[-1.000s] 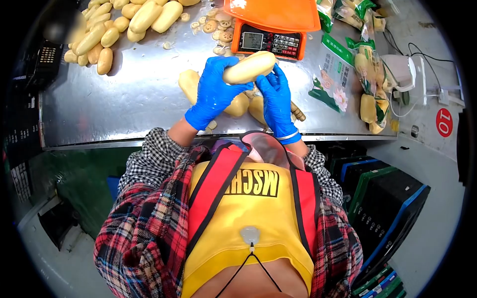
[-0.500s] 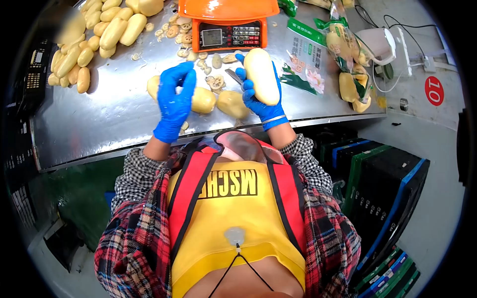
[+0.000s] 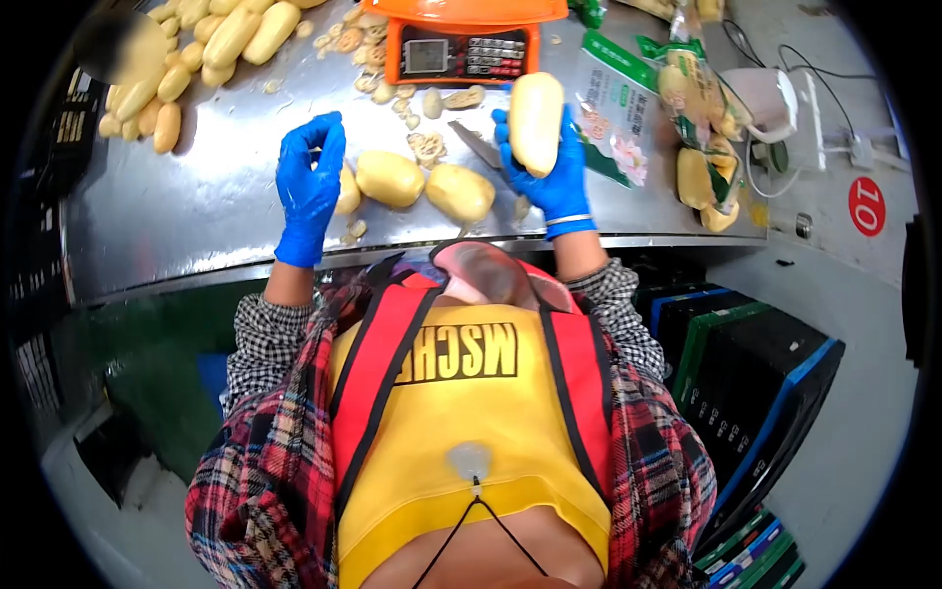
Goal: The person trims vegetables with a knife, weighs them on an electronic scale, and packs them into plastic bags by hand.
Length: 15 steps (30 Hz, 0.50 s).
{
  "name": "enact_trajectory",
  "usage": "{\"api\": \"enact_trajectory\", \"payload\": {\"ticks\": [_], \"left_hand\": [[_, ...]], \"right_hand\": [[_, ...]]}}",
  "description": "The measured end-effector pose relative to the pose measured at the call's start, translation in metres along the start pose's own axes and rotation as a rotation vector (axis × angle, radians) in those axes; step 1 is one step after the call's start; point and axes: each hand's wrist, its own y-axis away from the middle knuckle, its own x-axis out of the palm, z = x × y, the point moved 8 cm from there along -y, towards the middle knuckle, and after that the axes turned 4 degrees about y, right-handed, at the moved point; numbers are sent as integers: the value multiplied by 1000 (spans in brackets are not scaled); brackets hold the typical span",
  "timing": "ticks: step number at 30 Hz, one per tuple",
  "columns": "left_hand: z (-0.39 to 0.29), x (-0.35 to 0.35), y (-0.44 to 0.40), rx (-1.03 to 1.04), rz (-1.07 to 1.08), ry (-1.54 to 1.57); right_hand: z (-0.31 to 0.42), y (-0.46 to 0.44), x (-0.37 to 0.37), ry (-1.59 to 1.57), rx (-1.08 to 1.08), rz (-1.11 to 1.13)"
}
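My right hand, in a blue glove, is wrapped round a pale yellow lotus root section and holds it upright over the metal table. A knife blade sticks out to the left beside this hand; its handle is hidden. My left hand, also gloved, hovers loosely curled with a gap between thumb and fingers, and nothing shows in it. Just right of it lies a partly covered lotus root section. Two more lie between my hands, a middle lotus root section and a right-hand one.
An orange scale stands at the back, with cut lotus root pieces in front and beside it. A pile of lotus roots fills the back left. A printed bag and packed lotus roots lie right.
My left hand has moved left, away from the middle lotus root section. My right hand has shifted right and up with its lotus root, showing more of the knife blade.
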Motion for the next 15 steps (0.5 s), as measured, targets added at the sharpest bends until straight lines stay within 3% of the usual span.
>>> {"api": "enact_trajectory", "payload": {"ticks": [2, 3, 6, 10, 15], "left_hand": [[19, -28, -4, -33, -61, -14], [41, -40, -2, -201, -64, 25], [62, -64, 6, -195, -76, -153], [80, -72, 29, -147, -23, -291], [117, -69, 44, -438, 55, -219]], "right_hand": [[24, 2, -24, 254, -157, -363], [36, 2, -37, 452, -147, -398], [54, 9, -38, 1007, -196, -548], [81, 12, -75, 1469, -198, -860], [94, 14, -90, 1526, -308, -1027]]}}
